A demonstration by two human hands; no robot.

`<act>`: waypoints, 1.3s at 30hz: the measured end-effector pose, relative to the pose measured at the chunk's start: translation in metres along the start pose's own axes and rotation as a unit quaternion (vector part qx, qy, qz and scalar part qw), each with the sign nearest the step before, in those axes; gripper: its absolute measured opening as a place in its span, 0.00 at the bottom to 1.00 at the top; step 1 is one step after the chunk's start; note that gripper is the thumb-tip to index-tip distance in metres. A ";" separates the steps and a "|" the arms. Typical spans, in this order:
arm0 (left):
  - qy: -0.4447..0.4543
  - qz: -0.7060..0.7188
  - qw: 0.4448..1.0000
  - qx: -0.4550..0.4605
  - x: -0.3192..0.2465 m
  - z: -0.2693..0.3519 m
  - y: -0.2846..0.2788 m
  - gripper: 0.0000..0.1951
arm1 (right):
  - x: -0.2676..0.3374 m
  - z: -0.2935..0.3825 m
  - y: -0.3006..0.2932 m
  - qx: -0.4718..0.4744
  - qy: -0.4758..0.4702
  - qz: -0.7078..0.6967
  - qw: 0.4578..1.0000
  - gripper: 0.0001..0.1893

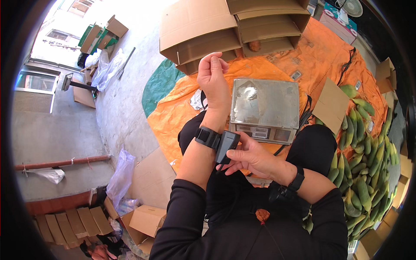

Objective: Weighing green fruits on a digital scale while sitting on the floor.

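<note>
My left hand point(213, 73) is raised with its fingers curled in, and I see nothing in it. A black strap circles the left wrist and carries a dark box-shaped device point(227, 146). Around that device the thumb and fingers of my right hand point(242, 156) are closed. Another black strap point(297, 178) is on the right wrist, with a dark device below the forearm. Beyond my hands a metal-topped weighing scale point(265, 102) stands on an orange tarpaulin point(172, 120), between my knees and the cardboard boxes.
Open cardboard boxes point(198, 26) are stacked ahead. Many green, yellowish elongated gourds or melons point(364, 191) lie heaped at right, beside a cardboard sheet point(331, 105). Black cables point(305, 113) run by the scale. A purple plastic bag point(122, 175) and more boxes point(148, 221) are at left.
</note>
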State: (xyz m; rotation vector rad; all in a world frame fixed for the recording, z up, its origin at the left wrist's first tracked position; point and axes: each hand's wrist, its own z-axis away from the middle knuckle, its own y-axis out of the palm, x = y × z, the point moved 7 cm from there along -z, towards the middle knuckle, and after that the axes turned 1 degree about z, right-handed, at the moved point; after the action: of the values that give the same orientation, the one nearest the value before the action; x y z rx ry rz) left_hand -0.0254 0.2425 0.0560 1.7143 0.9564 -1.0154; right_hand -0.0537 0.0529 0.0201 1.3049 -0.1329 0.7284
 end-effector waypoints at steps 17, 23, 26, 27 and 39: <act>-0.064 0.043 0.996 -0.042 0.008 -0.018 -0.011 0.09 | -0.047 -0.011 -0.014 -0.023 -0.052 0.147 0.987 0.22; -0.057 0.052 0.997 -0.030 0.007 -0.023 -0.009 0.08 | -0.046 -0.012 -0.001 -0.014 -0.046 0.432 0.901 0.17; -0.060 0.044 0.997 -0.018 0.008 -0.021 -0.006 0.08 | -0.063 -0.017 0.008 0.084 0.026 0.306 0.948 0.15; -0.060 0.043 0.997 -0.019 0.009 -0.020 -0.007 0.08 | -0.062 -0.016 0.012 0.086 0.027 0.306 0.948 0.15; -0.183 0.104 0.977 0.018 0.039 0.008 0.001 0.09 | -0.080 -0.018 0.023 0.165 0.098 0.166 0.967 0.20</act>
State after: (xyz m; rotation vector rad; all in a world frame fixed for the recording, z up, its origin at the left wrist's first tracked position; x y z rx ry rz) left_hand -0.0119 0.2417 0.0185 1.5471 0.5147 -1.1607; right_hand -0.1339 0.0376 -0.0050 1.5369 -0.0716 1.2007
